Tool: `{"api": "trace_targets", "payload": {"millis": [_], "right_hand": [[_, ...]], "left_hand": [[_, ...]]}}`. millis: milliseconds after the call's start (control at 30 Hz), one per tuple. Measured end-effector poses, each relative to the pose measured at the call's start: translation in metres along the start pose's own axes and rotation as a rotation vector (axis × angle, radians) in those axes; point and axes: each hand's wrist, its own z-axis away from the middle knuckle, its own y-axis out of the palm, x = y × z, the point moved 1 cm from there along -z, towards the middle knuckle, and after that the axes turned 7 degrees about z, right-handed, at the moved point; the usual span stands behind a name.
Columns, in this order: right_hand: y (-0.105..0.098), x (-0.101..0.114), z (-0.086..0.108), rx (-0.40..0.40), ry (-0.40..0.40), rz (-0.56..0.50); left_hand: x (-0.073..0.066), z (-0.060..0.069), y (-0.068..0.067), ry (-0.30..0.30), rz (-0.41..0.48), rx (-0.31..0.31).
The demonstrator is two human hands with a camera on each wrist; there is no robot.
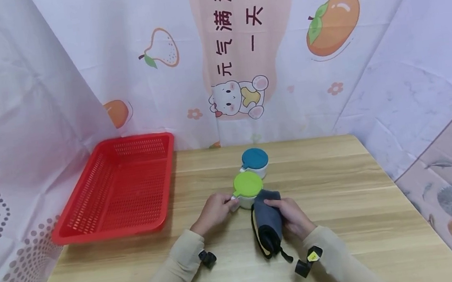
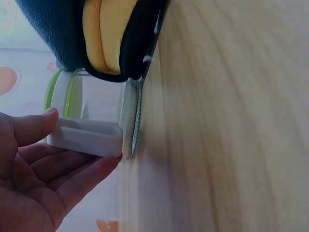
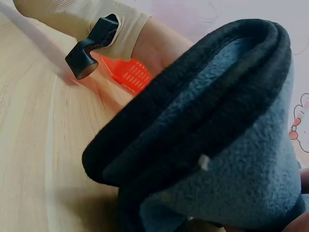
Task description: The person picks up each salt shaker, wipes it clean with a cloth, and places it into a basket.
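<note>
A clear-walled jar [image 1: 248, 185] with a green lid and a white handle [image 2: 87, 137] stands near the middle of the table. My left hand [image 1: 216, 212] holds that handle, thumb on one side and fingers on the other. A folded grey-blue cloth [image 1: 274, 217] with black edging and a yellow side is gripped in my right hand [image 1: 295, 217]. The cloth touches or nearly touches the jar's near right side; a black cord hangs from its lower end. In the right wrist view, the folded cloth [image 3: 236, 159] hides most of the right hand.
Just behind the green-lidded jar stands a similar jar [image 1: 255, 159] with a blue lid. A red plastic basket [image 1: 111, 234] sits at the left of the wooden table [image 1: 339, 184]. A printed curtain [image 1: 178, 90] hangs along the table's back edge.
</note>
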Motion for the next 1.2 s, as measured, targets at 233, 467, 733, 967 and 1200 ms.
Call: {"api": "trace_targets", "payload": {"millis": [233, 467, 733, 967, 1200], "right_hand": [[-0.006, 0.002, -0.001, 0.032, -0.003, 0.043], [-0.017, 0.003, -0.004, 0.07, 0.001, 0.149], [-0.026, 0.003, -0.007, 0.118, -0.013, 0.184], [-0.032, 0.003, -0.005, 0.12, -0.026, 0.223], [-0.031, 0.002, -0.001, 0.105, -0.042, 0.216]], "left_hand": [[0.003, 0.001, -0.004, 0.037, -0.005, 0.033], [0.005, 0.001, -0.009, 0.042, -0.026, 0.101], [0.006, 0.001, -0.016, 0.027, -0.034, 0.158], [0.009, 0.001, -0.019, -0.078, 0.088, 0.176], [0.011, 0.004, -0.013, -0.216, 0.251, 0.082]]}}
